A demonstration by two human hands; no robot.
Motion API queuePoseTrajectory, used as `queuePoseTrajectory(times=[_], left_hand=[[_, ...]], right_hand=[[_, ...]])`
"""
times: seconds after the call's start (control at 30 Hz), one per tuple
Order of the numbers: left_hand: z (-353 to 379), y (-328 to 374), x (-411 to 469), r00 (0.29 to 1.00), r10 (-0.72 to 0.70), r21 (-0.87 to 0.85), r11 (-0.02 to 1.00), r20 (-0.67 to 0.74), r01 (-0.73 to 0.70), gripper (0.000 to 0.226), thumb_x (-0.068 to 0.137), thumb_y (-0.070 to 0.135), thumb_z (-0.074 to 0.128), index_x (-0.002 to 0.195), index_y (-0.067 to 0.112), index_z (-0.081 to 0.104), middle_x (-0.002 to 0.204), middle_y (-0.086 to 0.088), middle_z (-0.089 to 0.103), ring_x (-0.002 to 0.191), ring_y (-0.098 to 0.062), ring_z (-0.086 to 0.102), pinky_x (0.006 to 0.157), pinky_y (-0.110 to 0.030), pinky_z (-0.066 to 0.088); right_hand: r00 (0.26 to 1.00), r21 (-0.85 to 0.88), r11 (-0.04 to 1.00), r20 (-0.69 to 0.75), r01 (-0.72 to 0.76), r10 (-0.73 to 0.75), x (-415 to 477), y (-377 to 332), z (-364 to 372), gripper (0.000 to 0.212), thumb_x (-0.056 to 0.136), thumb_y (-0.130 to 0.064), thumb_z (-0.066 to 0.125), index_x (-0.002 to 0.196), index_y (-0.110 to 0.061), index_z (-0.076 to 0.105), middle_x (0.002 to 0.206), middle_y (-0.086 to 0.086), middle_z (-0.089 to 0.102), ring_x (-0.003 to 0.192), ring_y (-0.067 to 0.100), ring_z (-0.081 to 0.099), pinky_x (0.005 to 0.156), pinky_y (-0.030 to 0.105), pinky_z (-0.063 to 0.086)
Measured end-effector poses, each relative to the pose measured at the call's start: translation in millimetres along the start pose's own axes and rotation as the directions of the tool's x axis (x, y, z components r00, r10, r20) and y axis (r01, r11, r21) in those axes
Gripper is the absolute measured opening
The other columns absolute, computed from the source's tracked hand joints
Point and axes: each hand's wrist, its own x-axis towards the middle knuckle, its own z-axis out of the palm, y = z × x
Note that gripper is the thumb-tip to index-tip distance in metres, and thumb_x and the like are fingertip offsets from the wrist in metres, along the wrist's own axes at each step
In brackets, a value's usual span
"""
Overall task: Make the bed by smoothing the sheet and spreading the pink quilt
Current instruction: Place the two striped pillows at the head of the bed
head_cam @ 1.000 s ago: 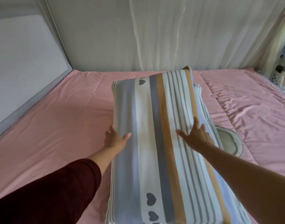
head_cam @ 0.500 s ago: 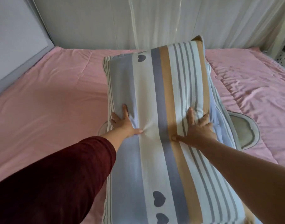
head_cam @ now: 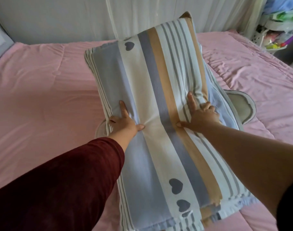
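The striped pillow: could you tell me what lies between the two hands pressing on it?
In the head view, only pillow fabric: between left hand and right hand, the striped pillow shows its cream, blue-grey and tan stripes.

A bedroom in a home: a bed [head_cam: 42,90] covered by a pink quilt [head_cam: 252,75], a striped pillow [head_cam: 155,104] with heart prints lying on it, sheer white curtains [head_cam: 142,15] behind, and what seems to be a cluttered storage basket [head_cam: 259,36] in the corner.
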Motion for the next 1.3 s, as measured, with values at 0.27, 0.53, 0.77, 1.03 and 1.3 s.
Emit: queuePoseTrajectory(times=[0.27,0.53,0.77,1.03,1.3], left_hand=[[-0.2,-12.3,-2.5,0.988,0.109,0.133,0.987,-0.105,-0.094,0.114,0.070,0.073,0.060,0.145,0.043,-0.020,0.137,-0.014,0.027,0.126,-0.035,0.029,0.100,-0.053,0.030],[-4.8,-48.4,-12.7,0.913,0.336,-0.214,0.898,-0.231,-0.385,0.058,0.101,0.022,0.040,0.150,0.040,0.014,0.127,-0.009,0.062,0.116,-0.032,0.054,0.094,-0.033,0.039],[-37.6,-68.4,-23.8,0.865,0.417,-0.085,0.887,-0.281,-0.455,0.054,0.101,0.027,0.040,0.149,0.039,0.020,0.128,-0.009,0.060,0.112,-0.032,0.056,0.092,-0.032,0.040],[-113.4,-172.1,-23.3,0.805,0.355,-0.199,0.848,-0.475,-0.492,0.048,0.100,0.016,0.044,0.145,0.031,0.037,0.132,0.002,0.059,0.111,-0.026,0.060,0.088,-0.026,0.042],[-208.6,-330.4,10.0,0.825,0.287,-0.132,0.909,-0.486,-0.394,0.045,0.100,0.014,0.039,0.141,0.031,0.044,0.132,0.000,0.059,0.113,-0.029,0.058,0.093,-0.032,0.043]], right_hand=[[0.986,-0.001,1.000,-0.166,0.025,-0.025,-2.7,6.3,11.1,0.094,0.081,-0.074,0.045,0.146,-0.047,-0.017,0.147,0.019,0.024,0.132,0.038,0.027,0.099,0.060,0.031],[0.927,0.297,0.939,-0.371,0.172,-0.052,-4.8,8.5,1.9,0.040,0.100,-0.022,0.040,0.138,-0.034,0.032,0.106,0.021,0.064,0.085,0.039,0.061,0.067,0.037,0.038],[0.889,0.306,0.950,-0.450,0.063,0.086,-47.0,-17.8,-37.6,0.040,0.093,-0.006,0.039,0.125,-0.030,0.044,0.094,0.026,0.064,0.080,0.043,0.059,0.066,0.039,0.036],[0.854,0.370,0.911,-0.519,0.180,0.042,-108.7,-126.0,-55.2,0.030,0.095,-0.014,0.037,0.117,-0.028,0.050,0.100,0.014,0.070,0.086,0.042,0.062,0.068,0.038,0.038],[0.896,0.584,0.771,-0.442,0.256,0.037,-176.7,-301.5,-23.7,0.026,0.096,-0.012,0.040,0.115,-0.022,0.056,0.086,0.015,0.064,0.082,0.040,0.059,0.062,0.034,0.034]])
